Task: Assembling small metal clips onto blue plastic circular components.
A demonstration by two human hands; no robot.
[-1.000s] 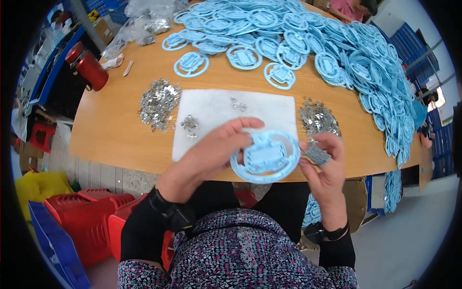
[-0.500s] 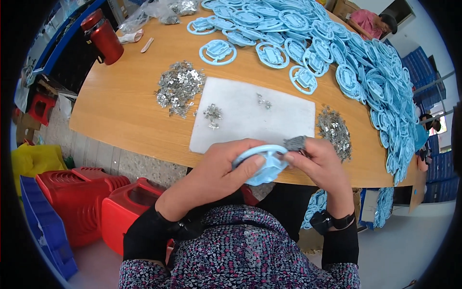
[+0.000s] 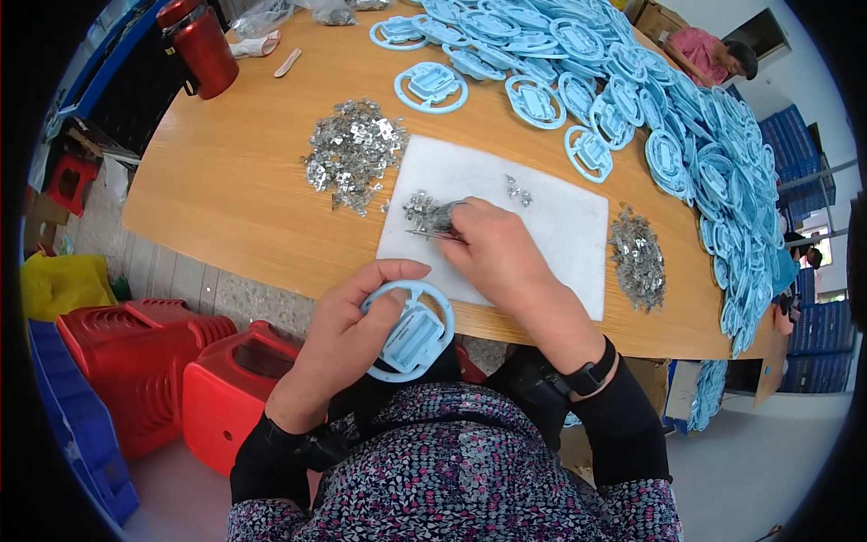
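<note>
- The right hand (image 3: 492, 257) has left the light-blue round plastic frame (image 3: 408, 330) and now reaches onto the white rectangular mat (image 3: 551, 217), fingers pinched narrow over a small cluster of silvery metal clips (image 3: 424, 212) near the mat's left edge.
- The left hand (image 3: 348, 339) alone now holds the frame, thumb curled over its rim, below the near edge of the wooden surface (image 3: 235, 190), above the lap.
- That shift suggests another clip is being fetched for the frame.
- Left of the mat lies a larger heap of metal clips (image 3: 352, 154); a smaller heap (image 3: 637, 257) lies beside its right edge.
- Many matching blue frames (image 3: 686, 135) crowd the far and right edges; a red flask (image 3: 200, 45) stands at the far left corner.
- Red plastic stools (image 3: 144, 361) stand on the floor, left.
</note>
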